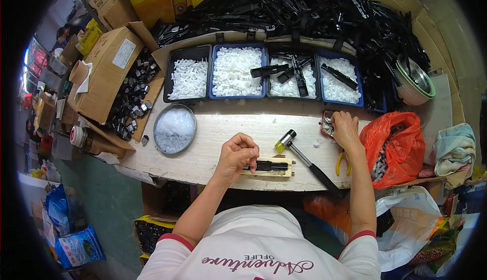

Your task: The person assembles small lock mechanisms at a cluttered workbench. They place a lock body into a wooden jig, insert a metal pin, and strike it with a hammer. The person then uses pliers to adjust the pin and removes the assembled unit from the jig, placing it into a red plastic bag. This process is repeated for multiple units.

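My left hand (237, 157) is closed, thumb pressed to the bent fingers, just above the left end of a long black plastic part (271, 166). Whatever it pinches is too small to make out. That part lies in a pale block-shaped fixture (288, 172) at the table's front edge. Over a small red tin (325, 128) of tiny pieces, my right hand (346, 128) has its fingers bent down, with the tips hidden. Between the hands rests a hammer (303, 157) with a yellow-tipped head and black handle. Yellow-handled pliers (341, 163) lie beside my right forearm.
Bins of white plastic pieces (238, 72) line the table's back, black parts (299, 74) atop some. Behind rises a heap of black parts (304, 11). A round dish (174, 129) and cardboard box (109, 72) stand left; a red bag (393, 145) and stacked bowls (416, 82) right.
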`<state>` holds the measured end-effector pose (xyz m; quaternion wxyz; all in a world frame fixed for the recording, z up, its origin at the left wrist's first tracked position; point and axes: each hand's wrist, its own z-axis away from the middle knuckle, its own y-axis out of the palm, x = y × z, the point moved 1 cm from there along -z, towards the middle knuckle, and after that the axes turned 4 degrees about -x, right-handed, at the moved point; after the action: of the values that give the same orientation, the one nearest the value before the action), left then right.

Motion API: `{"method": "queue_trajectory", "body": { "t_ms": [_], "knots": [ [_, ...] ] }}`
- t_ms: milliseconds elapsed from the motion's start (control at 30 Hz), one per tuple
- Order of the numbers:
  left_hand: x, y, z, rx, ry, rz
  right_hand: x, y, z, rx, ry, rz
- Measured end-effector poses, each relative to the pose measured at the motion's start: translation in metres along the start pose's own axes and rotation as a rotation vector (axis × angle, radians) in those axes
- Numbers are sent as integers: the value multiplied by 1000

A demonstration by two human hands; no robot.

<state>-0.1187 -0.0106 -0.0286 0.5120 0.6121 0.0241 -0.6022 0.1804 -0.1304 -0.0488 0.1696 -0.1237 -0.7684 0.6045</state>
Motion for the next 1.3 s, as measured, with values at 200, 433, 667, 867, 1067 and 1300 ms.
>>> {"method": "queue_trajectory", "body": {
  "t_ms": [200,433,667,867,1067,1300],
  "knots": [
    [12,-11,3,130,-108,200,19,-29,4,-86,-6,-240],
    [25,-12,11,232,-167,379,132,-65,23,-8,-522,-471],
    [25,-11,15,258,-187,383,155,-66,24,6,-632,-472],
    [24,-10,16,293,-180,407,159,-67,22,36,-650,-509],
    [25,-13,18,311,-144,399,158,-63,17,158,-628,-681],
    [26,-15,18,344,-172,444,158,-61,20,175,-609,-733]
  ]
}}
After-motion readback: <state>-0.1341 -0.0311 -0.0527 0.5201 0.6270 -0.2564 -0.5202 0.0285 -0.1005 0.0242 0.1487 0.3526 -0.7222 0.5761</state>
